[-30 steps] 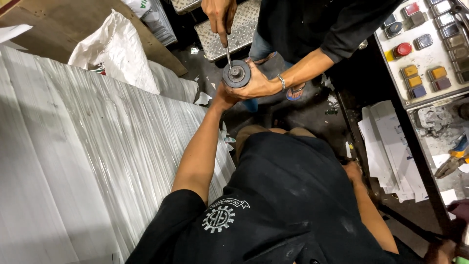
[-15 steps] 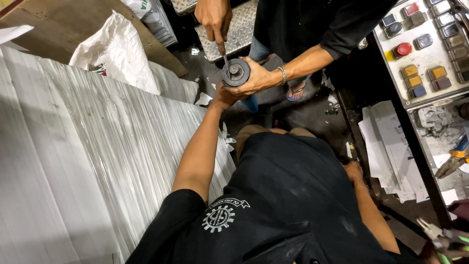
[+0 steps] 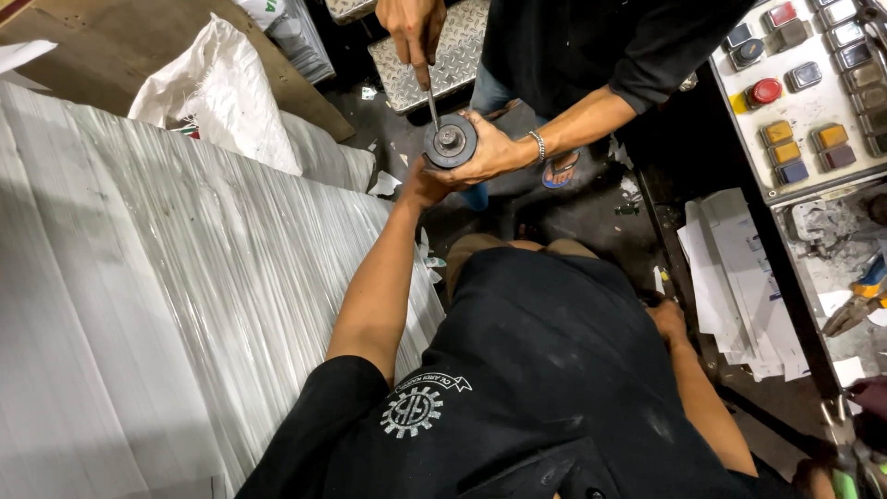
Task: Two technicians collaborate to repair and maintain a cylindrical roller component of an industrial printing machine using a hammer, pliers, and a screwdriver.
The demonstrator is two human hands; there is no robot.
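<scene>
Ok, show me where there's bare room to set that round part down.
Free: the wide ribbed metal sheet left of the left hand, up to the white sack. Crowded: the littered floor by the co-worker's feet, the paper stack and the button panel on the right.

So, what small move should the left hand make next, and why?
The left hand should probably just hold firm under the round dark part: a co-worker's hand grips it while their other hand sets a thin metal tool on its centre, so steadying likely helps.

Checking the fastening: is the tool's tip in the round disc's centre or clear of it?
In: the thin metal tool runs from a standing person's hand into the hub of the disc.
</scene>
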